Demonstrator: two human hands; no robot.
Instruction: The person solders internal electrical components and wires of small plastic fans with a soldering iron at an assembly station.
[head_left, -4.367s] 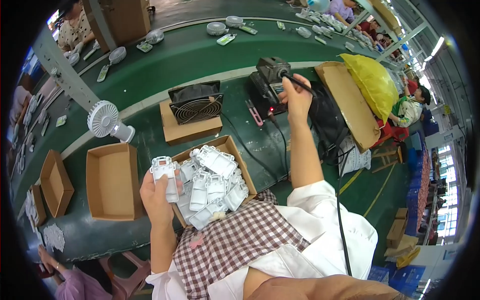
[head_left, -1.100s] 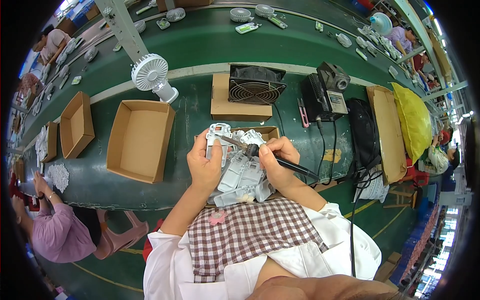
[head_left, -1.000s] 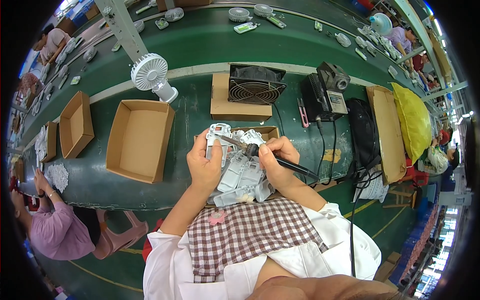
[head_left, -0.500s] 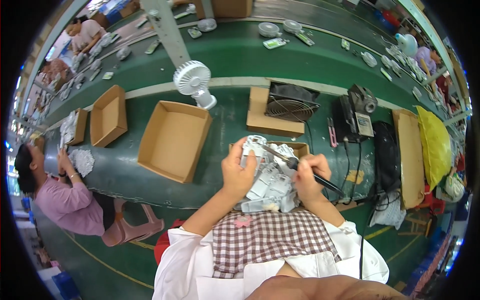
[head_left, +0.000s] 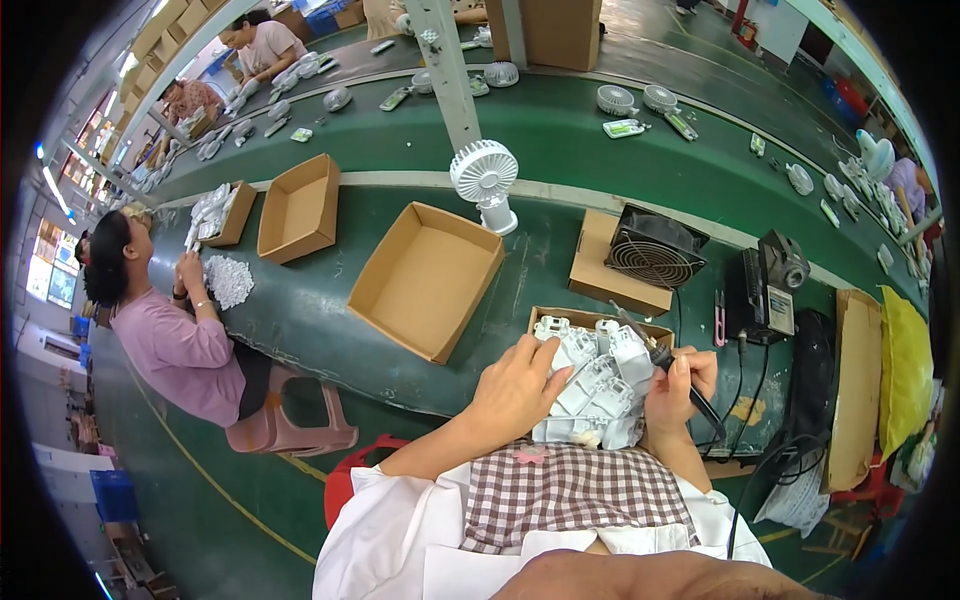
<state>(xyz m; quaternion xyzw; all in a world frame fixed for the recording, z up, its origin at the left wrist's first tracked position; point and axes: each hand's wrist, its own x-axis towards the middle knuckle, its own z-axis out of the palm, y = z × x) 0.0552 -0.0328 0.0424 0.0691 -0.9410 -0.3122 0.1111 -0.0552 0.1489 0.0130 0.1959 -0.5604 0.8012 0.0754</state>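
Here, gripping a soldering iron [head_left: 707,410] in the right hand [head_left: 676,390], with thumb and fingers clamped round its handle and with its tip slanting up and leftward toward the far edge of the box [head_left: 588,317]. Reaching with the left hand [head_left: 517,388] to the near left of the same box, back of the hand up, right at the white parts [head_left: 603,390]. Cannot tell whether clamped on one of them or merely touching, with the fingertips partly hidden. Heaped inside the box, overlapping and turned various ways, just in front of the checked apron [head_left: 580,500]. Just beyond, on the green table [head_left: 345,335], has a black fan [head_left: 655,248] by a carton [head_left: 597,240], then pink tweezers [head_left: 719,318] beside a black station [head_left: 748,292] farther right. Leftward, has a white fan [head_left: 485,175] standing upright behind a large tray [head_left: 425,285], with a smaller tray [head_left: 297,215] farther along. Near the far left end, shows a seated co-worker [head_left: 175,340] in purple beside a pile of small white pieces [head_left: 230,282].
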